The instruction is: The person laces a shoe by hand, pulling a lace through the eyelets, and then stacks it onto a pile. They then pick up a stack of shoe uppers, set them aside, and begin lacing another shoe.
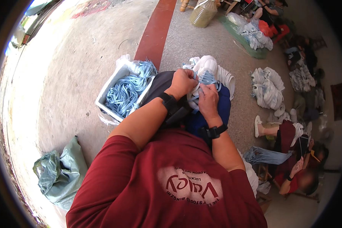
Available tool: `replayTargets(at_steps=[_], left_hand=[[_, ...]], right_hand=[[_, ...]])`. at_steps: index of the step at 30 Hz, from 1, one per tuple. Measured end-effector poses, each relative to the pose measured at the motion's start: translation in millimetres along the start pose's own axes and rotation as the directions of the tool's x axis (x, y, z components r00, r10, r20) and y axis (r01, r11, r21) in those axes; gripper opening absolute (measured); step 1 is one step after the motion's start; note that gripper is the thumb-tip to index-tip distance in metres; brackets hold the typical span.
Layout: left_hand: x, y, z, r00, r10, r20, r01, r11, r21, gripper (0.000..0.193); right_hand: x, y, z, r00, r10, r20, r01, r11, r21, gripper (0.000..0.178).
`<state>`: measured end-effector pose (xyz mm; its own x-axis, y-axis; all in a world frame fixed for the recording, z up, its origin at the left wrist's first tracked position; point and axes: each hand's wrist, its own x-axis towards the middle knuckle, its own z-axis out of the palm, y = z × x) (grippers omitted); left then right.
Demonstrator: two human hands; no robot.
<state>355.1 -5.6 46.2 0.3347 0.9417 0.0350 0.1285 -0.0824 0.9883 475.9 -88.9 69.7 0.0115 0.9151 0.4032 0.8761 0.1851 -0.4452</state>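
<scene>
A white sneaker (207,62) rests at my lap, toe pointing away, with light-blue shoelace (208,78) crossing its upper. From the left, my left hand (183,82) is closed at the lacing, fingertips pinched on the shoelace by the shoe's left side. On the near right side my right hand (209,99) has thumb and fingers pinched together on the same shoelace. A loose blue end hangs below, between the hands. The fingers partly hide the shoe's opening. More white shoes (227,79) lie just beyond and beside it.
A white box (99,102) left of my lap holds many light-blue laces (122,95). A green sack (70,167) lies at lower left. On the right are a shoe pile (268,87), hanging blue laces (268,155) and a seated person (292,167). A yellowish jug (203,14) stands far ahead.
</scene>
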Motion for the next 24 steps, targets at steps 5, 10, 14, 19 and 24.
replayTargets(at_steps=[5, 10, 14, 19, 24], left_hand=[[-18, 17, 11, 0.970, 0.243, -0.028, -0.178, 0.781, 0.598, 0.015], [-33, 14, 12, 0.909, 0.417, 0.024, -0.358, 0.749, 0.558, 0.012], [-29, 15, 11, 0.926, 0.377, 0.022, -0.326, 0.767, 0.553, 0.014], [-31, 14, -5, 0.986, 0.137, -0.096, -0.110, 0.964, 0.240, 0.038], [-30, 15, -4, 0.991, 0.117, -0.071, -0.099, 0.968, 0.229, 0.053]], right_hand=[[4, 1, 2, 1.000, -0.009, -0.028, 0.009, 1.000, -0.013, 0.016], [10, -3, 10, 0.996, 0.037, -0.081, -0.051, 0.982, -0.182, 0.005], [14, 3, 13, 0.992, 0.017, -0.126, -0.046, 0.973, -0.227, 0.007], [-4, -18, -16, 0.970, -0.215, 0.117, 0.234, 0.954, -0.186, 0.003], [-49, -8, -28, 0.940, -0.174, 0.293, 0.223, 0.965, -0.140, 0.007]])
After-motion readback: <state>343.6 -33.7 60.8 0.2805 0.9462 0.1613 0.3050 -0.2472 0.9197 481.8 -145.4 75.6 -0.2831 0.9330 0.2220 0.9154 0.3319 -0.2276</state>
